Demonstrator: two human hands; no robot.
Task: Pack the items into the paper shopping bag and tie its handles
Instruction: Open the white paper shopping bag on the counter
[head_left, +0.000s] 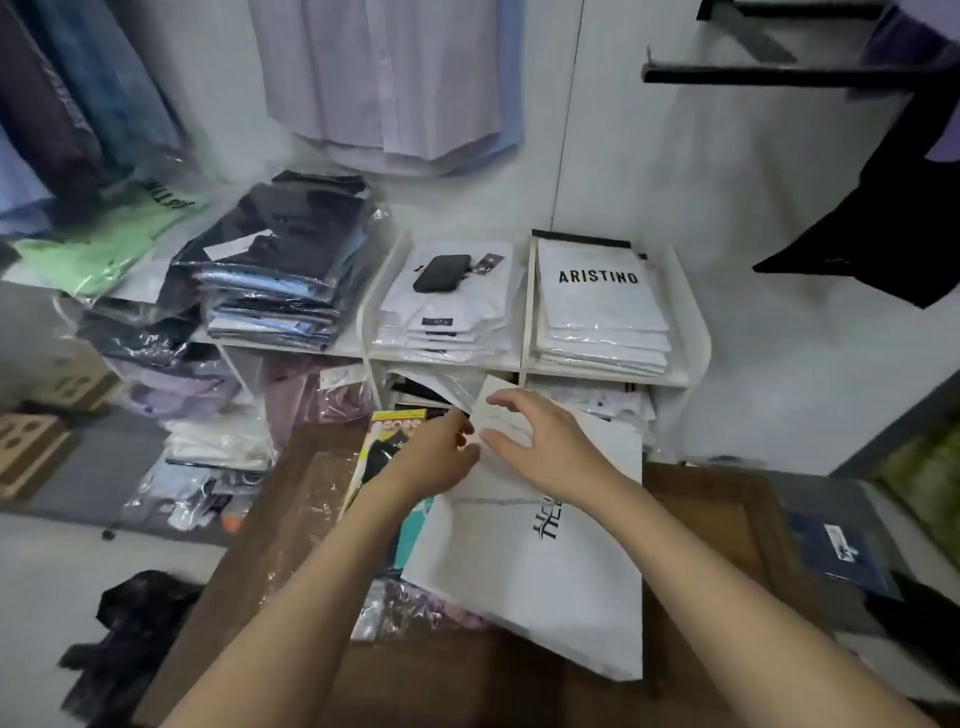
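Note:
A white paper shopping bag (540, 582) with a dark logo lies flat on a brown cardboard surface (706, 519), its mouth pointing away from me. My left hand (441, 457) grips the left part of the bag's mouth with curled fingers. My right hand (540, 441) holds the upper flap at the mouth, thumb under and fingers over it, where a white twisted cord handle (511, 423) shows. Packaged items (384, 452) with yellow and teal printing lie partly under the bag's left side, and a purple wrapped garment (410, 608) lies below them.
A white shelf unit (696, 332) behind the bag holds stacks of wrapped white shirts, one marked ARISTINO (597, 276), and a black pouch (441, 273). Piles of bagged clothes (280, 270) stand at left. Shirts hang on the wall. A dark blue packet (836, 551) lies at right.

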